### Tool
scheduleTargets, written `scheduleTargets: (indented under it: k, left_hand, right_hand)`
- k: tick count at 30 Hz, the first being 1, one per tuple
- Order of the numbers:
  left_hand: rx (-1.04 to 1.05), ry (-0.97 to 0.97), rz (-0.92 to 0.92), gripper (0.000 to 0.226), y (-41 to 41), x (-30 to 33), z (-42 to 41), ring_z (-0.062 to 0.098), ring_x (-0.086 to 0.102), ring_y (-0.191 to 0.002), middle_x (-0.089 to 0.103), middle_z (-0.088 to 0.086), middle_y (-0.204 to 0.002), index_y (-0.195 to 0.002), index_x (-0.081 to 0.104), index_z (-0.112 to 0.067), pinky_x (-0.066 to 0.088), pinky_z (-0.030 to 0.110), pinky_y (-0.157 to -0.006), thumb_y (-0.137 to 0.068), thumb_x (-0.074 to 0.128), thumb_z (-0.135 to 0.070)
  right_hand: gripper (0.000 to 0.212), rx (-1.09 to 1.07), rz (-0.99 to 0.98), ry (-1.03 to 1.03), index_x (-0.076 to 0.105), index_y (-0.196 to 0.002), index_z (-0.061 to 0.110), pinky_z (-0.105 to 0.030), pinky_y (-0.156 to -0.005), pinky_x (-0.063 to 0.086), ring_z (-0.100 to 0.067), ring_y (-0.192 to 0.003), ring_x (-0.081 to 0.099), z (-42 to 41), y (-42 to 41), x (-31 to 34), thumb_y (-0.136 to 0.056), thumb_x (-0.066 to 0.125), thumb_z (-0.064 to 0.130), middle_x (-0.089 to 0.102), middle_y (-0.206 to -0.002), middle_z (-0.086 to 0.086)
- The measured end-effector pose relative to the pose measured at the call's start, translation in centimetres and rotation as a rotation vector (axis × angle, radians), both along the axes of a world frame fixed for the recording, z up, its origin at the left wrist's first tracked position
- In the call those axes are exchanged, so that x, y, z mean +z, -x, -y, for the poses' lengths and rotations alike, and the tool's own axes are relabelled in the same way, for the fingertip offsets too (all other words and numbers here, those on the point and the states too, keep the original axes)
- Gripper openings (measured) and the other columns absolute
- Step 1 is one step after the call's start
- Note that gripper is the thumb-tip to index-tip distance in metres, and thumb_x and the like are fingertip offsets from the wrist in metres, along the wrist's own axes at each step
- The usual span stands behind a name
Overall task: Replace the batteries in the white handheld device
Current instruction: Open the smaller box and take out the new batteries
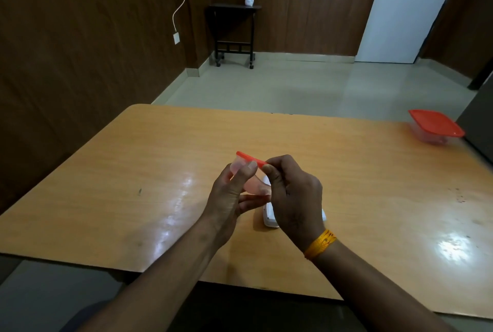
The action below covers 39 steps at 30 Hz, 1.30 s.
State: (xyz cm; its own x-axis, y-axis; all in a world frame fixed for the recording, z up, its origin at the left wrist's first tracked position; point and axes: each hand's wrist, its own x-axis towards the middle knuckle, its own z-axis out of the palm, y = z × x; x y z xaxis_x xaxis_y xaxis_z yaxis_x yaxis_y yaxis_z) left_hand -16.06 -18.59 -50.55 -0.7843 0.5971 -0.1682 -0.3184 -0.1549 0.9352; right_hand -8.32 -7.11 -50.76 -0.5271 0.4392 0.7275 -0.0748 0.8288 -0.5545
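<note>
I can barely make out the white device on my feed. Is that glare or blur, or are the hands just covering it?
Head view: mostly cover, since the right hand hides much of the white device; glare patches sheen the table beside it, not on it; the small container held by the left hand looks slightly soft; wide-angle bowing at the edges.

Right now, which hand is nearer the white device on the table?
Right. The right hand is directly over the white device, partly covering it; the left hand is beside it, to its left.
</note>
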Motion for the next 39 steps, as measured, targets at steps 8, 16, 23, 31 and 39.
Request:
scheduleTargets:
  k: [8, 16, 23, 31, 39]
  left_hand:
    - [-0.002, -0.036, 0.133, 0.063, -0.1, 0.3, 0.0, 0.047, 0.079, -0.096, 0.062, 0.028, -0.136, -0.138, 0.06, -0.017, 0.068, 0.046, -0.078, -0.082, 0.069, -0.044]
    - [0.084, 0.044, 0.081, 0.032, 0.9, 1.3, 0.4, 0.038, 0.076, -0.108, 0.075, 0.021, -0.119, -0.126, 0.071, -0.018, 0.064, 0.039, -0.075, -0.105, 0.053, -0.034]
    - [0.311, 0.367, -0.327, 0.035, 5.2, 0.5, 1.9, 0.028, 0.071, -0.073, 0.078, 0.01, -0.077, -0.071, 0.079, -0.014, 0.061, 0.038, -0.065, -0.102, 0.068, -0.026]
    - [-0.017, 0.305, -0.036, 0.082, 4.5, 1.1, 1.7, 0.032, 0.081, -0.089, 0.082, 0.02, -0.098, -0.104, 0.079, 0.003, 0.065, 0.04, -0.083, -0.073, 0.07, -0.073]
    - [0.013, 0.313, 0.082, 0.07, 3.7, -0.9, 1.6, 0.033, 0.08, -0.09, 0.082, 0.02, -0.099, -0.102, 0.079, 0.003, 0.065, 0.041, -0.08, -0.083, 0.073, -0.064]
  right_hand:
    - [0.014, -0.016, 0.011, -0.024, 0.062, -0.106, 0.011, -0.032, -0.053, 0.053, -0.02, -0.066, 0.066, -2.0, -0.4, 0.6, -0.105, 0.06, 0.026, 0.072, -0.083, -0.001]
    - [0.015, -0.003, 0.126, -0.133, 0.067, -0.116, 0.012, -0.031, -0.067, 0.06, -0.018, -0.083, 0.072, -2.9, -0.3, -1.2, -0.102, 0.064, 0.01, 0.076, -0.101, -0.001]
    - [0.006, -0.034, 0.128, 0.031, 0.069, -0.105, 0.015, -0.039, -0.055, 0.052, -0.024, -0.061, 0.062, -2.9, 0.1, -2.5, -0.101, 0.065, 0.013, 0.074, -0.078, 0.001]
    - [0.006, 0.005, 0.148, -0.102, 0.068, -0.104, 0.013, -0.034, -0.053, 0.047, -0.025, -0.061, 0.063, -0.5, 0.6, -3.1, -0.102, 0.064, 0.017, 0.072, -0.079, -0.003]
    - [0.005, -0.054, 0.2, -0.169, 0.066, -0.103, 0.01, -0.034, -0.052, 0.058, -0.024, -0.061, 0.067, 1.5, 1.7, -4.7, -0.099, 0.068, 0.013, 0.073, -0.082, -0.007]
